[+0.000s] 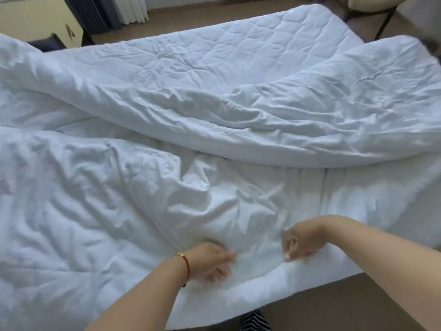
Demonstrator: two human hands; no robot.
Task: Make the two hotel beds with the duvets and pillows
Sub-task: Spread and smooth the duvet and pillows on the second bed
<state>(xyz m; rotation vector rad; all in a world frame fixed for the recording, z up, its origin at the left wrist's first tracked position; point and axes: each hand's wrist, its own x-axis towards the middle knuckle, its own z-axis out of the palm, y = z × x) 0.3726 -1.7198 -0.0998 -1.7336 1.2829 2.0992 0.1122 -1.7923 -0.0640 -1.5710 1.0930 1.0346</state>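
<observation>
Chair [372,5] at 1 o'clock, curtain [105,13] at 11, brown floor [322,304] at 5. Two white duvets: near duvet [83,199] rumpled at 8 to 9, far duvet [262,111] bunched across the middle. Sheet [358,197] bare at 3. Left hand [210,260], red bracelet [185,263] on its wrist, fingers curled in cloth; right hand [299,242] pinching the cloth, blurred.
</observation>
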